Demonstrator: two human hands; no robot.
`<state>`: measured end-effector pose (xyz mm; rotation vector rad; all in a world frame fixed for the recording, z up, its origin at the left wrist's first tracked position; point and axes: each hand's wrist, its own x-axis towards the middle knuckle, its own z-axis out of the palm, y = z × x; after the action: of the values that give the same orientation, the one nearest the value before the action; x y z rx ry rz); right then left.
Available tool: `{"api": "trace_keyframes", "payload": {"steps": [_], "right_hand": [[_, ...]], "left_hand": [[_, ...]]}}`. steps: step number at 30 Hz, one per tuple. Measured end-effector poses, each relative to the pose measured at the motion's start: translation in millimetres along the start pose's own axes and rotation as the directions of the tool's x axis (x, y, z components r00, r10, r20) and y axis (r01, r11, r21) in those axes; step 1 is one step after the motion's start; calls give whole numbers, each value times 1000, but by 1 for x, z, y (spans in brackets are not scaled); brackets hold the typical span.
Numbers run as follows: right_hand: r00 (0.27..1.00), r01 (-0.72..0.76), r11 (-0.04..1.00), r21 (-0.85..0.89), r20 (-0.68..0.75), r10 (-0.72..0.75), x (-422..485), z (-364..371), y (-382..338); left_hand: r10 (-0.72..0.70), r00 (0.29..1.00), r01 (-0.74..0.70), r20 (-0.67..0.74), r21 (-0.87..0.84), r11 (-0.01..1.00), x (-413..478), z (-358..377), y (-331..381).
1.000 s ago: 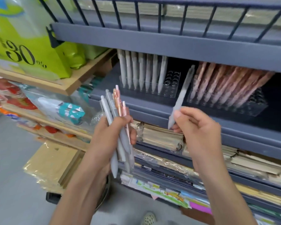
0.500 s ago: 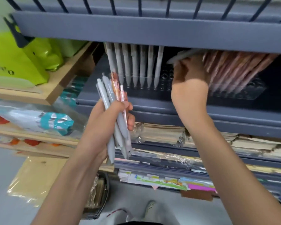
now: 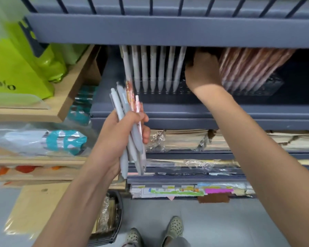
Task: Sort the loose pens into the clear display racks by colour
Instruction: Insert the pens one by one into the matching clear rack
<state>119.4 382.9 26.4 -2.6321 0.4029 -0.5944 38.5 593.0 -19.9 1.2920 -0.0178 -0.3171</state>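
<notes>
While the left hand [image 3: 118,138] is gripping a bundle [image 3: 125,111] of loose grey and pink pens, fingers and thumb curled round the barrels, the pens are pointing up toward the shelf. The right hand [image 3: 202,72] is reaching deep into that shelf, back of the hand toward the camera and fingers hidden under the upper shelf [image 3: 168,31]. I cannot tell whether it is pinching a pen or is empty, since no pen is showing at it.

It is sitting between the grey row [image 3: 153,68] and the pink row [image 3: 248,68], over the bare holes at the right end of the left rack [image 3: 183,89]. Grey pens are standing nearly upright, and pink ones are leaning right in the right rack [image 3: 273,86].

As I judge it, the free holes are lying above and right of the bundle, just beside the grey row. That is making the right hand the nearer one, and a grey pen is needing to go in along that upright axis.

The upper shelf is crowding the approach from above, and the shelf lip [image 3: 203,114] is standing in front. A green bag [image 3: 16,68] is sitting off left, and paper stacks [image 3: 177,139] are lying below.
</notes>
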Motion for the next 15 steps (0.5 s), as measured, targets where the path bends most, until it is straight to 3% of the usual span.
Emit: {"api": "trace_keyframes", "payload": {"steps": [5,15], "right_hand": [[1000,0,997,75,30,-2,2,2,1],[988,33,955,296,-152,13,-5,23,9]], "left_hand": [[-28,999,31,31,-74,997,-9,2,1],[12,997,-24,-75,-159,987,-12,13,-18]]}}
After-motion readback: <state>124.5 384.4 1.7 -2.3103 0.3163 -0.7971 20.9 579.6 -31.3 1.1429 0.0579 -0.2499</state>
